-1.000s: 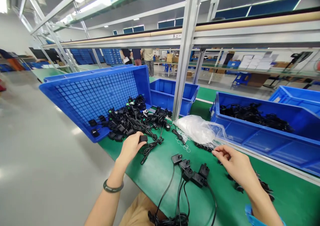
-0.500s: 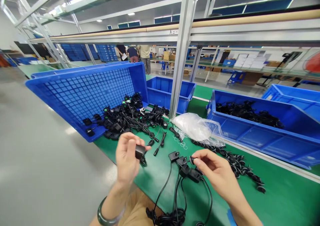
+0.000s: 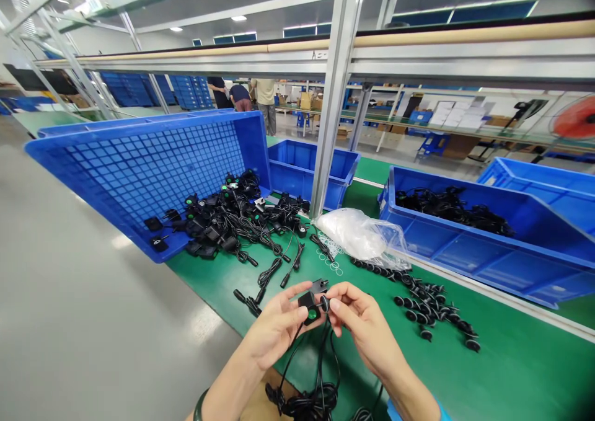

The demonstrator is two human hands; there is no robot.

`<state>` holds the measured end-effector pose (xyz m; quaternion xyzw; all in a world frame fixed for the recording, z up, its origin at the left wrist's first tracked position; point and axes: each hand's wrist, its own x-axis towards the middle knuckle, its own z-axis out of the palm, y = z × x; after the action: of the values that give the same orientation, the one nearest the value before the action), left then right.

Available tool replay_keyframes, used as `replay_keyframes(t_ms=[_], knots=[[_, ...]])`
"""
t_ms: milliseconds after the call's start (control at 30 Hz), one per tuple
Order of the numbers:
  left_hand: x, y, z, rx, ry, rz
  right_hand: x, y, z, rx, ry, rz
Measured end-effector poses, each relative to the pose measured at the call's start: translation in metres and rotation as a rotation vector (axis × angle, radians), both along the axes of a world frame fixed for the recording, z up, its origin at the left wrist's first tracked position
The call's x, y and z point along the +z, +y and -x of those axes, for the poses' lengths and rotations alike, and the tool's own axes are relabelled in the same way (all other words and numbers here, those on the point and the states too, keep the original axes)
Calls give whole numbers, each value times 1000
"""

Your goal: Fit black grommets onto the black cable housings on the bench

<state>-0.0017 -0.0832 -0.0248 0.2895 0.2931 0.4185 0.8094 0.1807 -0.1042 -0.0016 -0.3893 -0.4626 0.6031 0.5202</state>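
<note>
In the head view, our left hand (image 3: 274, 333) pinched a small black plastic box with a green round spot (image 3: 305, 301) above the green table (image 3: 469, 390); our right hand's (image 3: 367, 325) fingers pinched a black disc with a pale rim (image 3: 324, 303) beside it, contact unclear. We judged this lining-up, calling for steadiness. Thin black cables (image 3: 321, 354) crowded beneath; a clear plastic bag (image 3: 356, 232) lay beyond.

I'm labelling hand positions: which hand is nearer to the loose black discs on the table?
The right. The right hand is left of the loose black discs; the left hand is farther left, with the right hand between it and them.
</note>
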Motion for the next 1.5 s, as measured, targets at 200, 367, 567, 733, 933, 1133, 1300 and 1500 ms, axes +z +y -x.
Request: replay_keyframes(t_ms=[200, 367, 567, 733, 933, 1133, 1300, 1500], knots=[[-6, -7, -2, 312, 762, -648, 6, -4, -2, 13, -10, -40], [-3, -10, -2, 273, 977, -773, 0, -5, 5, 100, 121, 3], [0, -12, -5, 165, 610, -524, -7, -3, 13, 55, 252, 98], [-2, -12, -2, 275, 600, -582, -9, -3, 12, 86, 230, 93], [-7, -14, 3, 298, 690, -732, -5, -7, 3, -61, -289, -244], [-6, -18, 8, 269, 844, -916, 4, -13, -2, -146, -763, -767], [-7, -19, 8, 276, 919, -1033, 5, -13, -4, -135, -855, -843], [-5, -19, 9, 266, 987, -1147, 4, -13, -7, -107, -903, -840]])
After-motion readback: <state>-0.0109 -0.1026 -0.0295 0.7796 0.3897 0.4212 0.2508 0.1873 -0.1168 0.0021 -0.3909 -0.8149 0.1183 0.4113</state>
